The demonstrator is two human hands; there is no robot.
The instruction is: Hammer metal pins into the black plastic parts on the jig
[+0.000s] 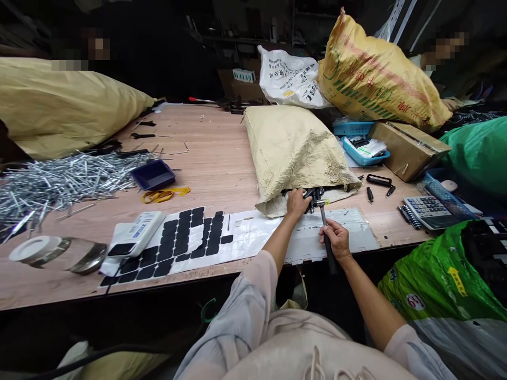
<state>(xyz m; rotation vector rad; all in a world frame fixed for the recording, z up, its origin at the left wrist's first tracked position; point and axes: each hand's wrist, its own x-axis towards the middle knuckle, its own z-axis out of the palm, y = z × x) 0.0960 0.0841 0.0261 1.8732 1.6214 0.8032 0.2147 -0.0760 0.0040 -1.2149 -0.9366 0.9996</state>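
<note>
My right hand (336,238) is closed round the black handle of a small hammer (325,232), whose metal head rests near the mouth of a crumpled tan paper sack (293,145). My left hand (298,203) reaches to the sack's opening, fingers curled on small black metal parts (312,198) that spill out there. Both hands work over a clear plastic sheet (312,232) lying at the table's near edge.
A sheet of black adhesive pads (186,237) and a white device (137,232) lie to the left. A heap of metal rods (59,182), a blue tray (153,174), a calculator (430,210), baskets, a box and full sacks surround the wooden table (214,158).
</note>
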